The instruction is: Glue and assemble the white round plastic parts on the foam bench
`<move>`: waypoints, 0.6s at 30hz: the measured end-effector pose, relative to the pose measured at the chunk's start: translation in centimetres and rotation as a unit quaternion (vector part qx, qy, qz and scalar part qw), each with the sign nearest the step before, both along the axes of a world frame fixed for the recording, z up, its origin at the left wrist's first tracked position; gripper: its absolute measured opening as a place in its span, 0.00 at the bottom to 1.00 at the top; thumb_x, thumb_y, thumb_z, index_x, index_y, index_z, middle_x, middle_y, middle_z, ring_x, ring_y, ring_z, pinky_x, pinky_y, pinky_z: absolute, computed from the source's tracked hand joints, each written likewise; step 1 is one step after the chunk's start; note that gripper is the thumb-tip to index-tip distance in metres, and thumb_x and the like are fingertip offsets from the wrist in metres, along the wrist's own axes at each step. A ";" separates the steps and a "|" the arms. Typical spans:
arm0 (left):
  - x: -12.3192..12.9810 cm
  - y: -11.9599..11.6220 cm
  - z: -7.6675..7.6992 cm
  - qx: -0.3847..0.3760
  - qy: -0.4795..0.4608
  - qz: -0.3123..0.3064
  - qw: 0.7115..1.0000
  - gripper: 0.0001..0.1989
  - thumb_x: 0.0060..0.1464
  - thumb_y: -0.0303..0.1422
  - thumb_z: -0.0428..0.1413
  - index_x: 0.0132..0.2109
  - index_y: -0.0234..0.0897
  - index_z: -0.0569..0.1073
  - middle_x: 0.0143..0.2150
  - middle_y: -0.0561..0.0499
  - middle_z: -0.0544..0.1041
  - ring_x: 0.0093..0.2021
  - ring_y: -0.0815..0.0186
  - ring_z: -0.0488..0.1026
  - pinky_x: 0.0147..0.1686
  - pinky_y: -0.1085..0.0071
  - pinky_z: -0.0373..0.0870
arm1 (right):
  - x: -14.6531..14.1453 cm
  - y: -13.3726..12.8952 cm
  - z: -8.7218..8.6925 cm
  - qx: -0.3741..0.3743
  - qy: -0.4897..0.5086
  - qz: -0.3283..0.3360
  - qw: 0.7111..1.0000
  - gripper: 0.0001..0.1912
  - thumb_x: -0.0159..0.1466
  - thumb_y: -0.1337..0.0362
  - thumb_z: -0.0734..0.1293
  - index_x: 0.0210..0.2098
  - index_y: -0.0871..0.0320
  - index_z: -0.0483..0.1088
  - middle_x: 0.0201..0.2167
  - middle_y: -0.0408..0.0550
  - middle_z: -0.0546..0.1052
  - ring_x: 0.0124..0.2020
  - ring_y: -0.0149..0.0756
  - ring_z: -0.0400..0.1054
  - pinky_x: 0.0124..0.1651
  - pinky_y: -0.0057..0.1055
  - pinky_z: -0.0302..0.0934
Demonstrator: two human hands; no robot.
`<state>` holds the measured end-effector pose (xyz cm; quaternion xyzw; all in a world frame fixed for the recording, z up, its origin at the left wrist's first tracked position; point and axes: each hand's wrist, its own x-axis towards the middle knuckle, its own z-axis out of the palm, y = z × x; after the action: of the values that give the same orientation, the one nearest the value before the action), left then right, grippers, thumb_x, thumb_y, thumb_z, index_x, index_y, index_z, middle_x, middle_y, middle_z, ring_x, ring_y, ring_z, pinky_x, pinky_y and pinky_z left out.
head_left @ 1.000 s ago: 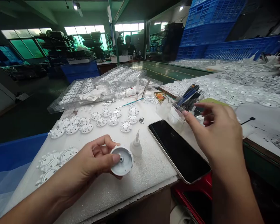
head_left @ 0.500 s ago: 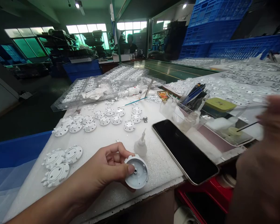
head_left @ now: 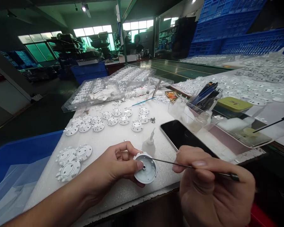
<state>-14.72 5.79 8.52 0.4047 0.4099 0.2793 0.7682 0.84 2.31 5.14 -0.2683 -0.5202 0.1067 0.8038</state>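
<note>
My left hand (head_left: 123,164) grips a small round white plastic shell (head_left: 148,174), its hollow side and central post turned up towards me. The thumb presses inside the rim. Between the fingers and thumb of my right hand (head_left: 213,183) lies a thin dark rod (head_left: 171,162). Its fine tip reaches over the shell's hollow near the upper inner wall; whether it touches cannot be made out. Just behind the shell stands a squeeze bottle (head_left: 149,145) with a narrow nozzle. Several finished-looking white discs (head_left: 124,119) with small knobs lie on the white foam sheet (head_left: 109,137).
A black phone (head_left: 180,134) lies partly behind my right hand. Beyond it are a clear tray (head_left: 227,143) with bottles, a small pot (head_left: 249,131) holding another dark stick, and a yellow-green box (head_left: 235,104). Clear trays of white parts (head_left: 87,91) stand at the back. Blue crates (head_left: 222,28) rise behind.
My right hand has come in from the far right to the shell, bringing the thin rod's tip over it. My left hand keeps its hold on the shell. The view has shifted slightly.
</note>
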 end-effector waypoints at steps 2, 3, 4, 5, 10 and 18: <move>0.0 0.0 0.1 0.001 0.003 0.000 1.000 0.11 0.46 0.27 0.66 0.34 0.32 0.70 0.27 0.50 0.78 0.26 0.68 0.75 0.29 0.72 0.74 | 0.2 0.2 -0.6 0.009 -0.025 0.027 0.999 0.06 0.66 0.75 0.60 0.40 0.61 0.65 0.28 0.41 0.72 0.27 0.30 0.67 0.32 0.35 0.59; 0.0 -0.1 0.1 0.001 0.003 0.000 1.000 0.11 0.46 0.27 0.66 0.34 0.32 0.70 0.27 0.50 0.78 0.26 0.68 0.74 0.29 0.72 0.74 | 0.4 0.2 -0.9 0.007 -0.033 0.035 0.999 0.06 0.66 0.75 0.60 0.41 0.61 0.65 0.28 0.41 0.72 0.27 0.30 0.67 0.33 0.35 0.59; 0.0 -0.1 0.1 0.000 0.002 0.000 1.000 0.11 0.46 0.27 0.66 0.33 0.32 0.70 0.27 0.50 0.78 0.26 0.68 0.74 0.29 0.72 0.74 | 0.5 0.2 -1.2 0.001 -0.037 0.043 0.998 0.07 0.66 0.75 0.60 0.42 0.60 0.65 0.28 0.41 0.71 0.27 0.30 0.67 0.33 0.36 0.59; 0.0 -0.1 0.1 0.000 0.000 -0.001 1.000 0.11 0.46 0.27 0.66 0.33 0.32 0.70 0.27 0.50 0.77 0.26 0.68 0.74 0.29 0.72 0.74 | 0.6 0.2 -1.5 -0.010 -0.041 0.050 0.998 0.07 0.67 0.75 0.60 0.42 0.60 0.65 0.28 0.41 0.71 0.28 0.31 0.67 0.33 0.36 0.58; 0.0 0.0 -0.1 0.005 -0.011 -0.006 1.000 0.12 0.45 0.27 0.66 0.33 0.32 0.69 0.28 0.49 0.77 0.27 0.69 0.73 0.28 0.74 0.72 | 0.7 0.5 -2.5 -0.006 -0.052 0.081 0.995 0.07 0.68 0.73 0.59 0.44 0.58 0.64 0.29 0.42 0.71 0.29 0.32 0.67 0.35 0.37 0.57; -0.1 0.0 -0.1 0.010 0.003 -0.007 1.000 0.12 0.45 0.28 0.66 0.33 0.33 0.69 0.29 0.49 0.77 0.28 0.67 0.73 0.30 0.69 0.74 | 0.6 0.7 -3.0 0.009 -0.022 0.067 0.997 0.08 0.68 0.72 0.59 0.44 0.57 0.65 0.29 0.42 0.72 0.28 0.32 0.67 0.37 0.39 0.58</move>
<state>-14.79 5.79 8.38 0.4160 0.4067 0.2763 0.7650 1.45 3.01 2.12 -0.2280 -0.5554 0.1493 0.7857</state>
